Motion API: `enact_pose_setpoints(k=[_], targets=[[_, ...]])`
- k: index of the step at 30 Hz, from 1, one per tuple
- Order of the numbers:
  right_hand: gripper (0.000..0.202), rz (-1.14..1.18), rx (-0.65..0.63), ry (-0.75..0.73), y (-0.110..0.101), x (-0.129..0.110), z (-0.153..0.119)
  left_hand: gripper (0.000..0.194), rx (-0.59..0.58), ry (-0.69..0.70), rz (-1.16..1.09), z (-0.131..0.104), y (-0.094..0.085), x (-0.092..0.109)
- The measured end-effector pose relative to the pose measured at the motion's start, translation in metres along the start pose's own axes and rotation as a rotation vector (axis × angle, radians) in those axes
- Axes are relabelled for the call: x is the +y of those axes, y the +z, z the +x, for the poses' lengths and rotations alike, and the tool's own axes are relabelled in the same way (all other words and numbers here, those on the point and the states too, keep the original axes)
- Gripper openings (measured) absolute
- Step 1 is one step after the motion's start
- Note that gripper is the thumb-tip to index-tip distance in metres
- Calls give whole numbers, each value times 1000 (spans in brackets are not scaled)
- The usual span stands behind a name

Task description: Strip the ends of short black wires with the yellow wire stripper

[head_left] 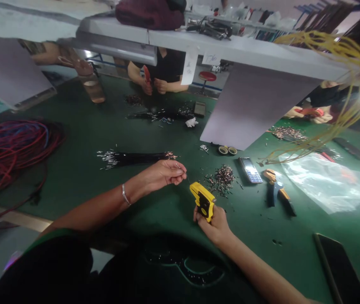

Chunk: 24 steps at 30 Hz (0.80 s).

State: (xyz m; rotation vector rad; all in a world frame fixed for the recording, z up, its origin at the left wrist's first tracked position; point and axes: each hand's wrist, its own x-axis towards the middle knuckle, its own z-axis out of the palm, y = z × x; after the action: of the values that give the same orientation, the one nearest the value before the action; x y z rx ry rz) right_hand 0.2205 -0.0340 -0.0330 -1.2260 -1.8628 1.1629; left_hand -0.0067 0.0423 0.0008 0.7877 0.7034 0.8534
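My left hand (169, 172) pinches the end of a thin wire (188, 178) near the middle of the green table (81, 126). To its right, my right hand (213, 223) is wrapped round the grip of a yellow and black hand tool (202, 201), whose head points up and left close to the wire. Whether the wire touches the tool is too small to tell. A bundle of black wires (135, 158) with bright ends lies behind my left hand. Just past the tool sits a pile of small dark and coppery pieces (222, 179).
Right of the pile are a keypad phone (250, 170), an orange and black tool (279, 192), a plastic bag (328, 181) and a dark phone (339, 268). Red wires (12, 152) heap at left. A shelf (252, 52) overhangs the back; people's hands work beyond.
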Motion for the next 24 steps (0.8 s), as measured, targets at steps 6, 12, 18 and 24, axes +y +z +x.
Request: enact_pose_setpoints(k=[6,12,18,24], targets=[[6,1,5,-16,2,1,-2,14,-11,47,28,-2,4,-6],[6,10,-15,-16,2,1,-4,12,-9,43,16,-4,11,-7],[6,-66,1,-18,4,4,-4,14,-19,47,23,-10,23,-3],[8,-53,-8,14,6,7,-5,11,-49,43,-42,-9,22,-6]])
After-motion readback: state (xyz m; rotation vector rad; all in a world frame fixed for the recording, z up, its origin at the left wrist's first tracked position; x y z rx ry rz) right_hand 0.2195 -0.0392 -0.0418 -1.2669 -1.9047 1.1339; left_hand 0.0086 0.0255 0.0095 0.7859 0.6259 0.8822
